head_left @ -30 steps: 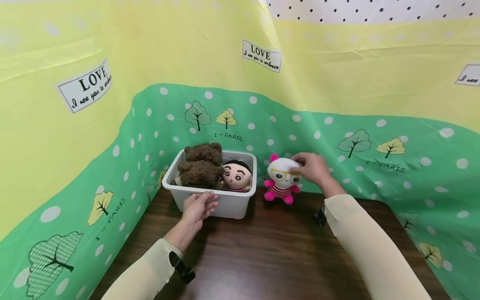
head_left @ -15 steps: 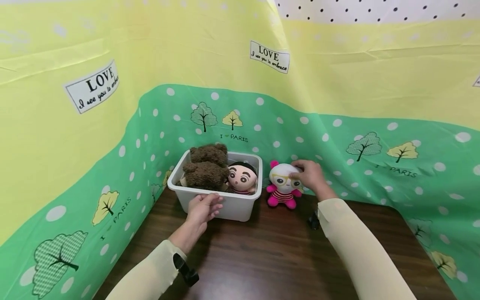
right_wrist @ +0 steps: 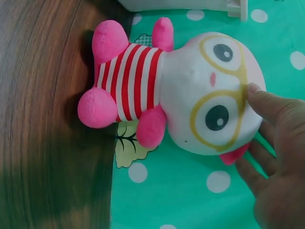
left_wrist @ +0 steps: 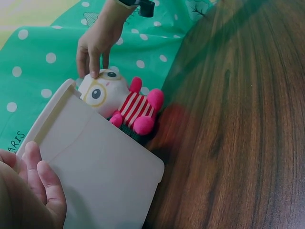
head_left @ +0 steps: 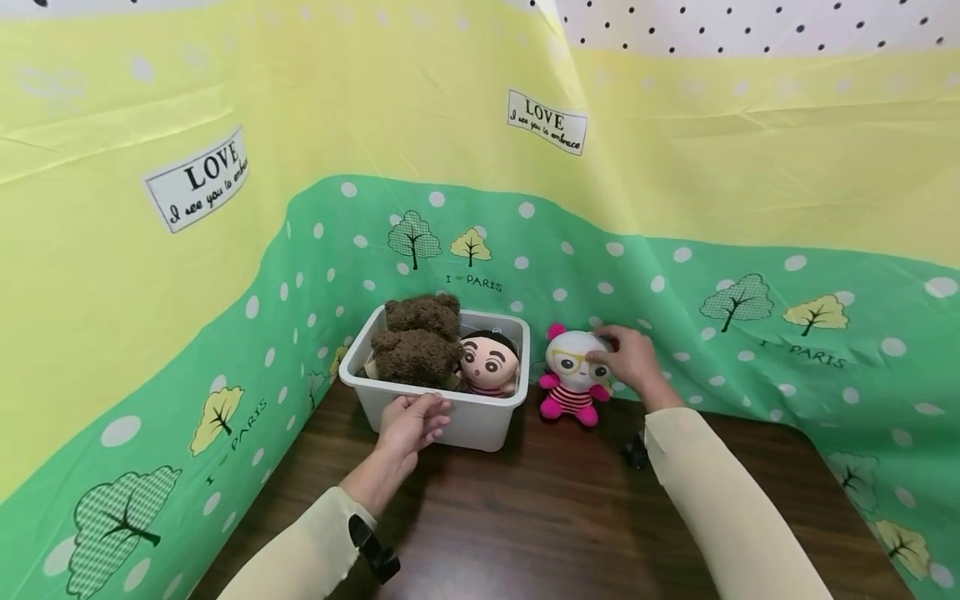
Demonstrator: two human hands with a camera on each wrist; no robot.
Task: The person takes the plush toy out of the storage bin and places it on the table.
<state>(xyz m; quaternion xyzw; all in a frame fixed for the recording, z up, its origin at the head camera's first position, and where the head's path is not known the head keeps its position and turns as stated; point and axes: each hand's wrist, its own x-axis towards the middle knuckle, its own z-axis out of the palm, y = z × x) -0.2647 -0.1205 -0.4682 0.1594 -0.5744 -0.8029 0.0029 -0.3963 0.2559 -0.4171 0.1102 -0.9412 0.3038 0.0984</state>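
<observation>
A plush panda [head_left: 573, 375] with a white head, yellow glasses, pink limbs and a red-striped body sits upright at the back of the table, against the green cloth. My right hand [head_left: 630, 358] holds it by the head; in the right wrist view the thumb [right_wrist: 262, 98] presses the forehead and the other fingers go behind. My left hand [head_left: 408, 425] grips the front rim of a light grey plastic bin [head_left: 480, 425], thumb on top and fingers below. Inside the bin lie brown furry plush toys [head_left: 416, 357] on the left and a black-haired doll [head_left: 489, 362] on the right.
A dark wooden table [head_left: 525, 517] lies under everything. Yellow and green printed cloth [head_left: 450, 108] hangs close behind the bin and the panda and along both sides. Each wrist carries a black strap mount [head_left: 372, 550].
The plush panda has come slightly lower and a little nearer the bin, with my right hand still on its head. My left hand stays at the rim; the head view has shifted slightly.
</observation>
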